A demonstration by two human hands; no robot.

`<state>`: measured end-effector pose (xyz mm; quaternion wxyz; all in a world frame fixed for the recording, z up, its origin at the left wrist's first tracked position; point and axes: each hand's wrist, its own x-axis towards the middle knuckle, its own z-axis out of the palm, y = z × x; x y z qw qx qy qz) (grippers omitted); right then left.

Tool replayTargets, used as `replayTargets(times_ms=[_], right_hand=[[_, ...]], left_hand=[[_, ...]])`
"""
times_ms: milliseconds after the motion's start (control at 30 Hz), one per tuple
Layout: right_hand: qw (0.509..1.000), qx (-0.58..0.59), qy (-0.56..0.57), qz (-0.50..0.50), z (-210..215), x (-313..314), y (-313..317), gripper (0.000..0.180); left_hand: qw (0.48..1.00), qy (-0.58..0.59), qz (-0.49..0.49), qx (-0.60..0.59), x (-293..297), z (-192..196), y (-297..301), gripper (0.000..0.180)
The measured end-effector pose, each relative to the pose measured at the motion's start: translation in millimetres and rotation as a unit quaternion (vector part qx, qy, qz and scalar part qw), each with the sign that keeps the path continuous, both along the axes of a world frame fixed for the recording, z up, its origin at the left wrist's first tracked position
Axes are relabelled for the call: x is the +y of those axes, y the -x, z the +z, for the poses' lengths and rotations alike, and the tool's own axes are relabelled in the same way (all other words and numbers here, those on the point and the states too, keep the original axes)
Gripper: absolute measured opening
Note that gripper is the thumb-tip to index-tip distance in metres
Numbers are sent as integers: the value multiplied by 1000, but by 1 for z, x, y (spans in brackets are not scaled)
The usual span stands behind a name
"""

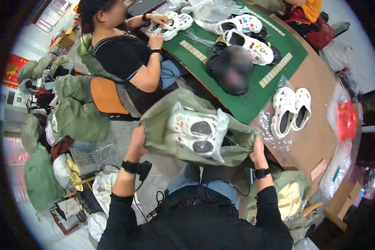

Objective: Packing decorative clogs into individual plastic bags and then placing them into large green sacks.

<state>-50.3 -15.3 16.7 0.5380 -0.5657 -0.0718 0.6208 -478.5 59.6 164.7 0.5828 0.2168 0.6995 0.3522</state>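
Note:
Between my hands a green woven sack (160, 141) is stretched with its mouth spread toward me. My left hand (138, 139) is closed on its left edge, and my right hand (258, 151) grips the bunched right edge. Inside the sack's mouth lies a pair of white clogs (196, 127) with small coloured charms, wrapped in clear plastic. How the fingertips sit behind the cloth is hidden. To the right, an unwrapped pair of white clogs (284, 112) stands on the table beside a clear plastic wrapper (275, 135).
A person in black (123, 58) sits at the left, handling a white clog (173, 26). More decorated clogs (252, 43) and tile rows (275, 70) lie on the green table mat (233, 104). Full green sacks (79, 121) crowd the left floor. A cardboard box (343, 204) stands lower right.

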Motion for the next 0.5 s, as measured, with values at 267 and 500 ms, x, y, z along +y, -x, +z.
replayTargets(times_ms=[267,500], right_hand=[[996,-7,86,-3,-2,23,7,35],[969,196,25,-151,36,13,-22,32]], left_hand=[[995,-89,-31,25,52,-58,-14,38],[988,-101,61,-100,54,-2,-28,38]])
